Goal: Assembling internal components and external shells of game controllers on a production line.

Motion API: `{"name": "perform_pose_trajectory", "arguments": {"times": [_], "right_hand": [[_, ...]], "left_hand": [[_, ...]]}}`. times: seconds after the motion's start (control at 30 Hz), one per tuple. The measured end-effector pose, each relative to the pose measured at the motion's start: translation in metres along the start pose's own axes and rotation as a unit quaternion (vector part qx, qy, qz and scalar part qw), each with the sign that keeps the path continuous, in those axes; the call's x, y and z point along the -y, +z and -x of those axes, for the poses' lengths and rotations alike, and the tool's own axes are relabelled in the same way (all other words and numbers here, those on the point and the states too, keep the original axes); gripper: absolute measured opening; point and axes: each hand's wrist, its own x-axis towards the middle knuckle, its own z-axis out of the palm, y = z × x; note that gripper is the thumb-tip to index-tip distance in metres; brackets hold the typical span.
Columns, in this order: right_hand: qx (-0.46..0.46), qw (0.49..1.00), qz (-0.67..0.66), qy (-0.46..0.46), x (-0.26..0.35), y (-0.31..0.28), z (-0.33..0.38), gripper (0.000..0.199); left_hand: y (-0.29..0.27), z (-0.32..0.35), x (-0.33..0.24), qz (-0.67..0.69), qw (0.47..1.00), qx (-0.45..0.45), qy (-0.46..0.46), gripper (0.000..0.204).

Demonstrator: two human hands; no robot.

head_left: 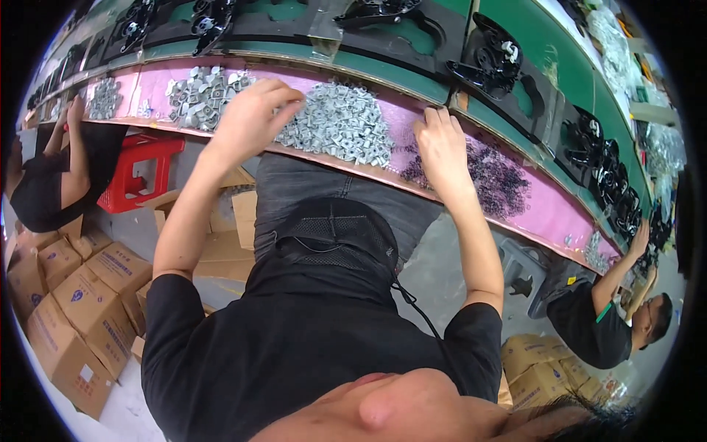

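Observation:
My left hand (254,118) hovers between two piles on the pink work surface, its fingers bent, the thumb apart from them, and nothing visible in between. Beside it on the left lie larger silvery metal pieces (199,96); to its right spreads a heap of small grey metal parts (339,121). My right hand (444,151) is at the far edge of the pink strip (401,136), fingers drawn together and pointing away from me; whatever they pinch is hidden. Many small black rings (497,177) lie scattered to the right of that hand.
Black foam holders with glossy black molded parts (486,59) line the green conveyor (549,66) beyond the ledge. Co-workers sit at both ends, one person's hand (641,239) at the right. A red stool (140,173) and stacked cartons (81,309) stand at left.

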Motion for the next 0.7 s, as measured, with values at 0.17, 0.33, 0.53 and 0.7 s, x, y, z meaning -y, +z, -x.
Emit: {"name": "perform_pose_trajectory", "arguments": {"times": [0.17,0.33,0.53,0.7], "right_hand": [[0.023,0.999,-0.023,0.015,-0.002,-0.003,0.000,0.007],[-0.076,0.971,-0.196,0.117,0.007,-0.007,0.017,0.009],[-0.035,0.906,-0.363,0.215,0.015,-0.026,0.023,0.027],[-0.038,0.854,-0.461,0.236,0.019,-0.027,0.023,0.024]], "left_hand": [[0.039,-0.025,-0.025,0.029,0.998,-0.008,0.055,0.018],[0.065,-0.042,-0.041,-0.047,0.999,-0.016,0.002,0.028],[0.063,-0.051,-0.042,-0.090,0.993,0.068,-0.022,0.029],[0.069,-0.043,-0.072,0.060,0.991,-0.041,0.111,0.034]]}}
